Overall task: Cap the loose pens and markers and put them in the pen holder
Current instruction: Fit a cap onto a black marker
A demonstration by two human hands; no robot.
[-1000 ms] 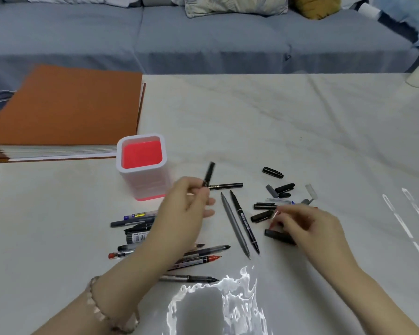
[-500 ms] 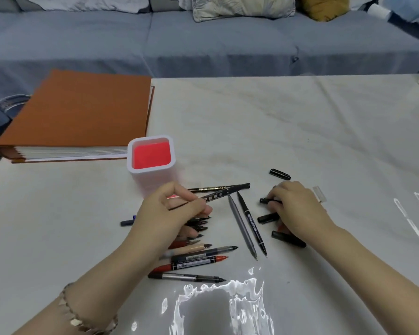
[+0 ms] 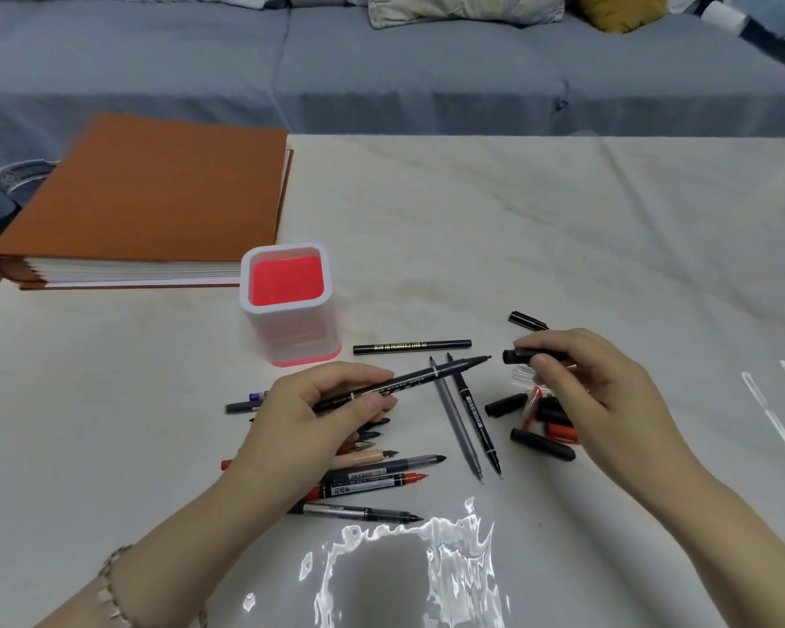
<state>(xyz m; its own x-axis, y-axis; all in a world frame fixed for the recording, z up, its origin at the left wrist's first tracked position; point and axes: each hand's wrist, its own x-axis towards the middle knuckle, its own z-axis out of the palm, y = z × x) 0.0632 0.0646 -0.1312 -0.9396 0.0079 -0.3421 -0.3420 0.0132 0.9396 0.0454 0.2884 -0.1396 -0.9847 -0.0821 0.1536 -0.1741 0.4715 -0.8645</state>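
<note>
My left hand (image 3: 318, 410) grips a thin black uncapped pen (image 3: 431, 373), its tip pointing right. A short gap away, my right hand (image 3: 581, 383) pinches a black cap (image 3: 520, 355) whose mouth faces the pen tip. The white pen holder (image 3: 291, 305) with a red inside stands behind my left hand and has no pens in it. Several uncapped pens (image 3: 381, 482) lie under and in front of my left hand. Two thin pens (image 3: 467, 419) lie between my hands. Loose black and red caps (image 3: 540, 441) lie below my right hand.
A capped black pen (image 3: 411, 346) lies right of the holder, and a single black cap (image 3: 526, 320) lies farther right. A thick orange binder (image 3: 146, 206) sits at the table's back left. A grey sofa runs behind the table (image 3: 563, 228).
My left hand lifted the black pen off the table and levelled it toward the right. My right hand rose from the cap pile holding a black cap and faced it to the pen tip.
</note>
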